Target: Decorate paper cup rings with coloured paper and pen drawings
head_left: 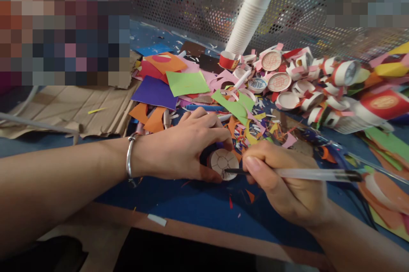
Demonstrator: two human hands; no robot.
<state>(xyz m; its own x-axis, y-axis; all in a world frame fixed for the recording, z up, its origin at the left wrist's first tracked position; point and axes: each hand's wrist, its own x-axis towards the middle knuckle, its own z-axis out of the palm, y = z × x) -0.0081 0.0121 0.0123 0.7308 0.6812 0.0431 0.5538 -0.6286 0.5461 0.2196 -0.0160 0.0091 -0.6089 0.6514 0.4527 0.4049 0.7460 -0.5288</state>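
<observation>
A small paper cup base (pixel 225 162), round and white with dark drawn lines, faces up on the blue table. My left hand (pixel 194 146), a silver bangle at its wrist, curls round it with thumb and fingers at its rim. In my right hand (pixel 277 178) is a clear-barrelled black pen (pixel 316 174), held in a writing grip. Its dark tip touches the lower part of the drawn disc or lies just over it. Beyond my hands, paper scraps (pixel 249 129) in many colours are strewn about.
Behind stands a tall stack of paper cups (pixel 249 21) against a perforated metal screen (pixel 188 4). Several cut cup bottoms (pixel 279 81) with drawings are heaped at the right. Corrugated cardboard (pixel 64 110) lies left; coloured paper (pixel 187 83) is piled in the middle.
</observation>
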